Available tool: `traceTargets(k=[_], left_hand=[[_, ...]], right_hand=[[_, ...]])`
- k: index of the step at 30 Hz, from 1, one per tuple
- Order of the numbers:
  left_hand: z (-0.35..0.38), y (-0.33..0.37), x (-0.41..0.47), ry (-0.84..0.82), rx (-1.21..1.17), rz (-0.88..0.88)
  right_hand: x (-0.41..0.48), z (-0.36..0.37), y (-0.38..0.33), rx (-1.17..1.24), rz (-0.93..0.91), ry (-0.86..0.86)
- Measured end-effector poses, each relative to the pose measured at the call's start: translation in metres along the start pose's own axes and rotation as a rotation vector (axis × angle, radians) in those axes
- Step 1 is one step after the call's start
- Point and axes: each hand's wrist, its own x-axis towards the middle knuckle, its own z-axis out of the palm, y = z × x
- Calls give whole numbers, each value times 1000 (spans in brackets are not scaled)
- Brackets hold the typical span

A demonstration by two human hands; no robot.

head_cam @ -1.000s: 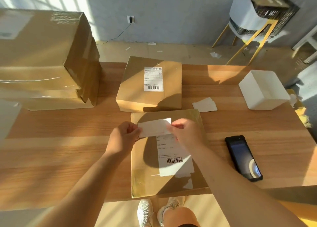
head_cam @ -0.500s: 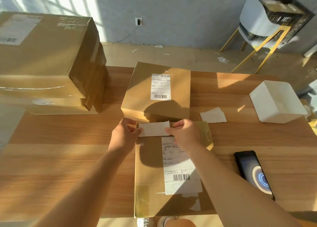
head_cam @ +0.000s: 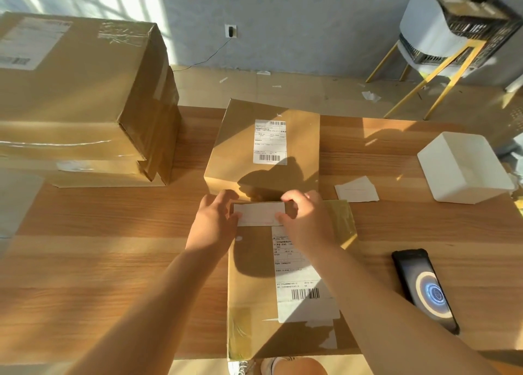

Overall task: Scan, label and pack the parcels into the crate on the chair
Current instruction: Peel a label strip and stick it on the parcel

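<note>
At the far left of the table (head_cam: 113, 261), a stack of large cartons (head_cam: 79, 97) sits well apart from the work. Toward the middle, the left hand (head_cam: 213, 223) pinches the left end of a small white label (head_cam: 259, 213), and the right hand (head_cam: 307, 221) pinches the other end between thumb and forefinger.

Both hands hold the label taut over the far end of the near parcel (head_cam: 254, 289). To stick it well, I would keep it square to that edge and clear of the barcode. I would press 1 end down first, then smooth across so no air or crease is trapped.

The parcel is a flat brown carton with shiny tape along its edges. A long white shipping sheet runs down its top. It lies at the table's near edge, close against a 2nd parcel (head_cam: 263, 148) behind it. Right of it rests a phone (head_cam: 424, 289). Far right, off the table, the crate (head_cam: 472, 15) waits on the chair (head_cam: 424, 40).
</note>
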Motion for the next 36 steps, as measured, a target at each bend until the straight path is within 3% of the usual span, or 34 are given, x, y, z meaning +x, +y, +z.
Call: traceTargets(k=[4, 11, 16, 22, 29, 36], left_hand=[[1, -6, -4, -29, 70, 101], [1, -13, -8, -17, 101, 135], [1, -17, -13, 8, 30, 59], [2, -25, -48, -1, -90, -161], [13, -32, -99, -153, -249, -281], [14, -28, -147, -98, -295, -313]], right_hand=[[-7, 7, 3, -178, -138, -65], [-7, -14, 23, -283, -63, -6], [-14, -38, 42, -263, -10, 76], [-53, -62, 75, -152, 100, 216], [-96, -65, 104, 87, 394, -48], [-114, -69, 116, 99, 322, -183]])
